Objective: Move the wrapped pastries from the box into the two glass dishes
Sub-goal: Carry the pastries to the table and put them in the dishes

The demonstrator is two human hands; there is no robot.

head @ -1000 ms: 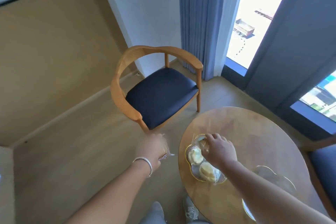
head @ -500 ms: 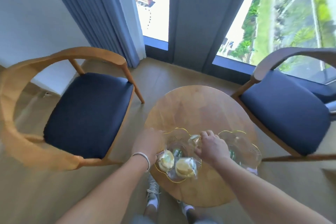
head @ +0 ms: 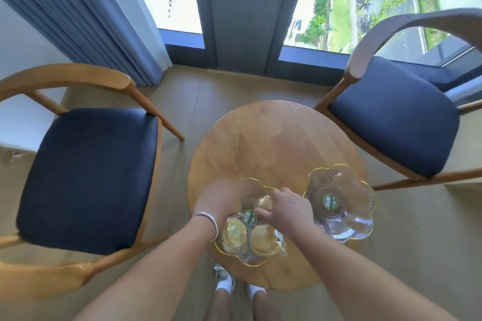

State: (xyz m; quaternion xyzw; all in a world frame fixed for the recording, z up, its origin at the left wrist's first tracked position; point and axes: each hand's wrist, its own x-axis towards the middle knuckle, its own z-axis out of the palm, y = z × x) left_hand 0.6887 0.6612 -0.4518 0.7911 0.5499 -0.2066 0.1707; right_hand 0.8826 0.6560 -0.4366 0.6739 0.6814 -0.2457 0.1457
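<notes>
Right hand (head: 288, 210) pinches wrapped pastry (head: 264, 202) over left glass dish (head: 260, 263); left hand (head: 217, 199) at dish rim, grip unclear. Two pastries (head: 233, 233) lie below hands. Second dish (head: 339, 232), right of right hand, empty. Box unseen. Roughly halfway, judged.

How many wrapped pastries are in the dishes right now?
3, all in the left dish: one near-left, one near-right, one at the far side under the right hand at. The right dish holds none. Hands may hide more.
</notes>
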